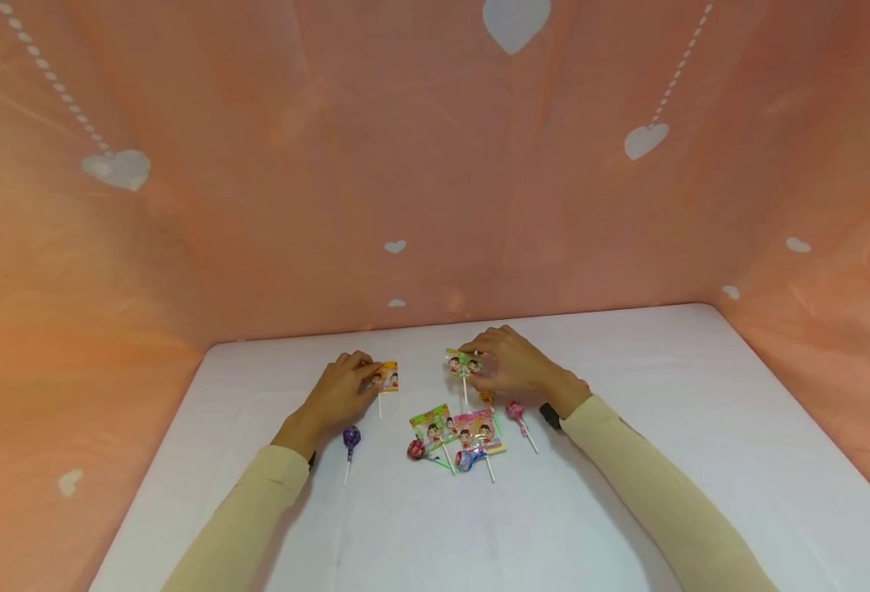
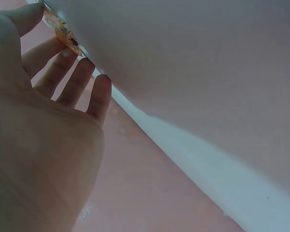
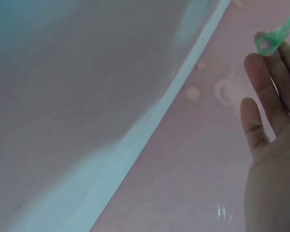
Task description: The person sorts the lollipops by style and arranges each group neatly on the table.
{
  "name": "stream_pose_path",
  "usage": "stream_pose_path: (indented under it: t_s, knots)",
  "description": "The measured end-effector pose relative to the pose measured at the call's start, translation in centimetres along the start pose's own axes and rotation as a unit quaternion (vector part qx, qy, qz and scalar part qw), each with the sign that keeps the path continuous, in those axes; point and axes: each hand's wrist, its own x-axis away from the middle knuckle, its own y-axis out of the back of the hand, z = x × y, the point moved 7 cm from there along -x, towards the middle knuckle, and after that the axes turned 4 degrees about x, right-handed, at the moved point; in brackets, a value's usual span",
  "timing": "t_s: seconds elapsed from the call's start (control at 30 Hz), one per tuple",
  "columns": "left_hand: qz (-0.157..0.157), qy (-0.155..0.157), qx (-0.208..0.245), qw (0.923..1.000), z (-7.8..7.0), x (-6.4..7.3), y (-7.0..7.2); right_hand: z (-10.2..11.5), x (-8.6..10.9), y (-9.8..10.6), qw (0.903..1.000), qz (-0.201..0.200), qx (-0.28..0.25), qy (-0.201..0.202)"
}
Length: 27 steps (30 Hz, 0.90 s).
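Observation:
In the head view my left hand [image 1: 340, 390] pinches a flat, orange-wrapped lollipop [image 1: 386, 376] by its wrapper, the white stick pointing down toward me. The left wrist view shows part of that orange wrapper [image 2: 63, 31] at the fingertips. To the right, my right hand [image 1: 511, 360] grips a green-wrapped lollipop [image 1: 465, 363] whose stick also hangs toward me. A bit of its green wrapper [image 3: 268, 46] shows at the fingers in the right wrist view. Nearest my left wrist lies a purple lollipop [image 1: 351, 437]; a pink round lollipop [image 1: 515, 411] lies below my right hand.
Between the forearms lies a loose group: another green-wrapped lollipop [image 1: 431, 427], a pink-wrapped one [image 1: 478, 431], a red round one [image 1: 416, 449] and a blue one [image 1: 466, 460]. An orange round one [image 1: 487, 397] lies close under the right hand. Patterned cloth [image 1: 435, 164] hangs behind the white table [image 1: 420, 543].

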Motion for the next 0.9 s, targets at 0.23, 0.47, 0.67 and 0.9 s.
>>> stream_pose_path:
  t_s: [0.23,0.47,0.67,0.9]
  knots:
    - [-0.003,0.003,0.004,1.0000,0.2,0.0,0.0,0.9,-1.1,-0.2,0.9990,0.021,0.028,0.027]
    - [-0.006,0.007,0.004,1.0000,0.4,0.0,0.2,1.7,-2.2,-0.6,0.9974,0.037,0.032,0.052]
    - [-0.006,0.013,0.011,0.9998,0.5,-0.1,0.3,1.4,-3.1,-1.2,0.9975,0.046,0.027,0.046]
    - [-0.007,0.010,0.007,0.9999,0.7,-0.2,0.2,1.5,-4.0,-1.4,0.9975,0.046,0.013,0.052]
